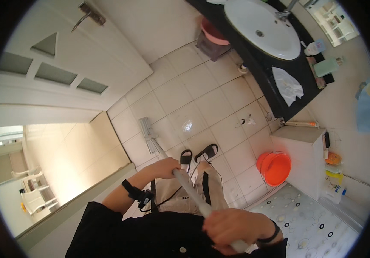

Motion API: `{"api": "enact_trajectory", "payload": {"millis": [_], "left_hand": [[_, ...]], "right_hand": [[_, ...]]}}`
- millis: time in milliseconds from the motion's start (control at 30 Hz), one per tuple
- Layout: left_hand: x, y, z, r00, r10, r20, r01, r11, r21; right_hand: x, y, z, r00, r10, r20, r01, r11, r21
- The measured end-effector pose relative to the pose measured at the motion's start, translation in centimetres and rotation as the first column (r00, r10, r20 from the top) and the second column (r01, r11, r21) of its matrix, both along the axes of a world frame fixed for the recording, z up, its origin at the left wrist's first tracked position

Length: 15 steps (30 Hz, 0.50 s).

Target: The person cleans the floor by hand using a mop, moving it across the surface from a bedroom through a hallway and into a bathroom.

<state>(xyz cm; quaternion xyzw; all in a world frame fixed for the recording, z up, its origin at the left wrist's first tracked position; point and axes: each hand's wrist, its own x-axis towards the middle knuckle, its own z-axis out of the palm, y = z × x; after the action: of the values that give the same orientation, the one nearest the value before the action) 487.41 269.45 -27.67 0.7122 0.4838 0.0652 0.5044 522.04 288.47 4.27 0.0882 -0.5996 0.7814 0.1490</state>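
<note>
A flat mop with a pale grey handle slants across in front of my body. My left hand is closed around the lower part of the handle. Near its top end, my right hand wraps round it too. The mop's grey head rests on the white floor tiles, left of my feet and near the doorway. A strap with a small black device sits on my left forearm.
An orange bucket stands on the right beside a white low wall. A black counter with a white sink juts in at upper right, a pink basin beneath it. An open white door stands at left.
</note>
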Motion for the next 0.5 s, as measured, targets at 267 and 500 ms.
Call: {"api": "enact_trajectory", "payload": {"millis": [267,500], "left_hand": [[-0.4,-18.7,-7.0,0.84,0.539,-0.065,-0.535,0.842,0.065],[15.1,-7.1,-7.8,0.832,0.46,0.309,-0.522,0.839,0.157]], "right_hand": [[-5.3,-11.2,-5.2,0.993,0.117,0.027,-0.12,0.984,0.128],[8.1,-7.1,1.5,0.943,-0.039,0.33,-0.037,0.975,0.22]]}}
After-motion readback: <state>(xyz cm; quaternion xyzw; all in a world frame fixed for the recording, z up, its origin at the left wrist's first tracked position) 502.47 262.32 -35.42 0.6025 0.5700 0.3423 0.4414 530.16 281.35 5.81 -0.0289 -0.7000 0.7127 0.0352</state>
